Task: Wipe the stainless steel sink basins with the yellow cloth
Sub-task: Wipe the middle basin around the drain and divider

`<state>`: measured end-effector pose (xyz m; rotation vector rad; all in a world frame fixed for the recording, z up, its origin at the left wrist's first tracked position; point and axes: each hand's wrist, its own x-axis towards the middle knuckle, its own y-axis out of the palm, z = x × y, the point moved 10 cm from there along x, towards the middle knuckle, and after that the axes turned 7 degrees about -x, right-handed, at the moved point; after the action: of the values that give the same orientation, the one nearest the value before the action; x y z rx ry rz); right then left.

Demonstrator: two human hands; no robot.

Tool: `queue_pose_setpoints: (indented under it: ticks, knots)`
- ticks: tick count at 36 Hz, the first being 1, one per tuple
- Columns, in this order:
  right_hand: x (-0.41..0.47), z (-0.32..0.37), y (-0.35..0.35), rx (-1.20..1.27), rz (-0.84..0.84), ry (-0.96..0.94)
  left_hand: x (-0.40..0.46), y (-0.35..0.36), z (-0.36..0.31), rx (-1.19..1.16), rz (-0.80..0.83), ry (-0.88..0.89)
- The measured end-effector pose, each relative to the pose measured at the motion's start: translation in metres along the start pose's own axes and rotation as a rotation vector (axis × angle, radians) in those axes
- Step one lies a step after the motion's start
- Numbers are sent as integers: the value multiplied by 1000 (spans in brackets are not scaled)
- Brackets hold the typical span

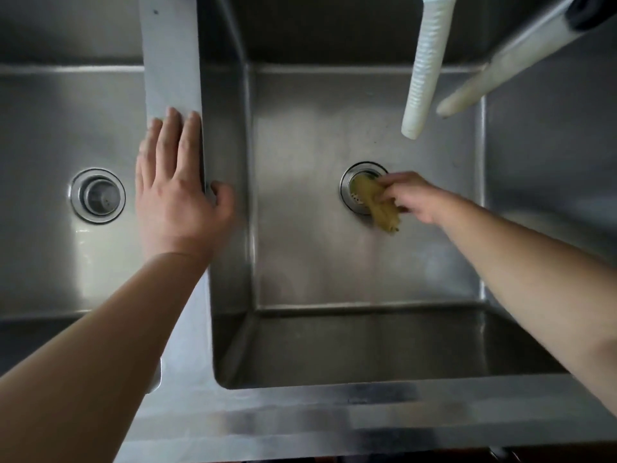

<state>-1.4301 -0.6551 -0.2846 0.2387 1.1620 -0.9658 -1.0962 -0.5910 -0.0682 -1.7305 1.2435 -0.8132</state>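
The right hand (412, 197) is down on the floor of the right basin (367, 269), its fingers curled round the bunched yellow cloth (377, 203). The cloth lies half over the drain (350, 187) of that basin, touching its metal ring and trailing off toward the near side. The left hand (177, 185) rests flat on the divider (173, 61) between the two basins, fingers straight and spread, thumb hooked over the edge into the right basin; it holds nothing and seems only to steady the person.

The work looks to be in the middle of the right basin, around the drain. The floor there shows faint dull smears, so I cannot say how much of it has been covered; the walls give no clear sign either way. The left basin (43, 135) with its own drain (97, 195) shows a bright wet patch near the strainer, but whether it has been wiped cannot be told. At least the rest of the right basin probably remains. Two white hoses (422, 71) hang above the right basin, clear of the cloth.
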Motion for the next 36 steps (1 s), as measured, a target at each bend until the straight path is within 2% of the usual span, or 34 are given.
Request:
queue_pose_setpoints:
  ticks: [3,4,6,8,11,14,17,20,24,26,28,30,33,36]
  knots:
    - [7,24,-85,102,-496,-124,1,0,-1,3,-3,5]
    - [12,27,-105,64,-611,-122,1,0,-1,4,-5,12]
    - [30,28,-133,5,-723,-74,1,0,0,7,-14,17]
    - [58,25,-144,-64,-696,18,1,2,2,3,-21,18]
    - [98,26,-125,-264,-540,93,2,4,5,1,-15,9]
    - [104,57,-80,-481,-472,-105,2,4,5,5,-14,5]
    - [88,69,-32,-693,-503,-251,2,4,5,2,-9,-10]
    - [69,52,12,-683,-432,-276,2,4,5,2,-10,-10]
    - [42,39,32,-655,-412,-438,2,3,5,-8,-13,-15]
    - [38,28,38,-548,-291,-468,2,3,5,-10,-15,-9]
    - [33,23,43,-553,-144,-497,2,3,4,-14,-17,1]
    - [25,29,31,-533,-100,-544,2,3,4,-17,-23,6]
    - [21,37,-22,-399,-234,-466,1,2,4,-17,-27,2]
    - [34,39,-99,-180,-558,-296,2,2,3,-12,-29,-10]
